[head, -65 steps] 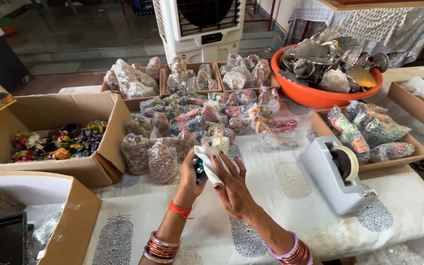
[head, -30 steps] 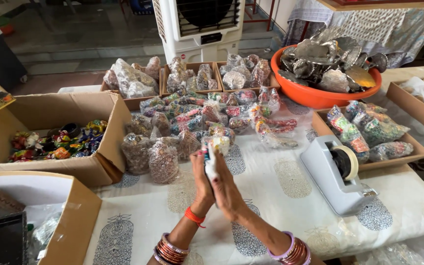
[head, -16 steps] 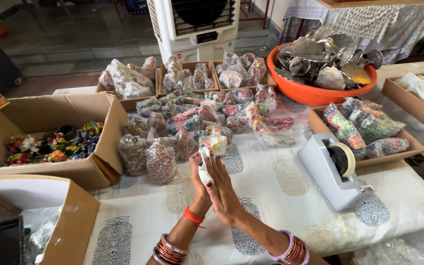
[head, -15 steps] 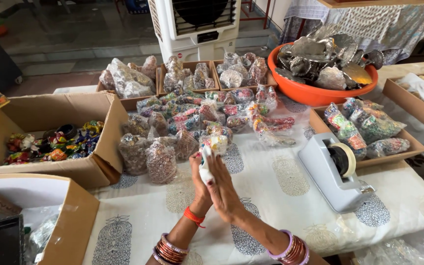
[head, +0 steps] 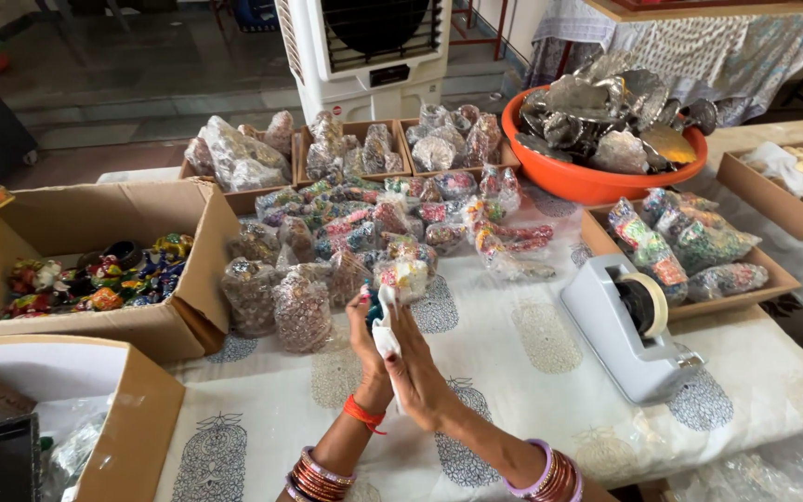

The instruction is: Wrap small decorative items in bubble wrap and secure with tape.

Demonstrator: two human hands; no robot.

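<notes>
My left hand [head: 366, 346] and my right hand [head: 420, 376] are pressed together over the white printed tablecloth [head: 504, 372], both gripping a small white cloth or paper wrap [head: 386, 336] around a dark little item. The wrap stands upright between my palms. Just beyond my fingers lies a heap of small clear packets of colourful beads [head: 374, 228]. What is inside the wrap is mostly hidden.
A grey tape dispenser [head: 629, 325] stands to the right. An open carton of colourful trinkets [head: 95, 279] sits left, another carton [head: 67, 418] at lower left. An orange tub of silvery pieces [head: 606, 130], trays of packets [head: 690, 256] and a white air cooler [head: 369, 46] lie behind.
My hands have drawn closer together and turned upright around the white wrap, shifting slightly toward me. The rest of the table is unchanged.
</notes>
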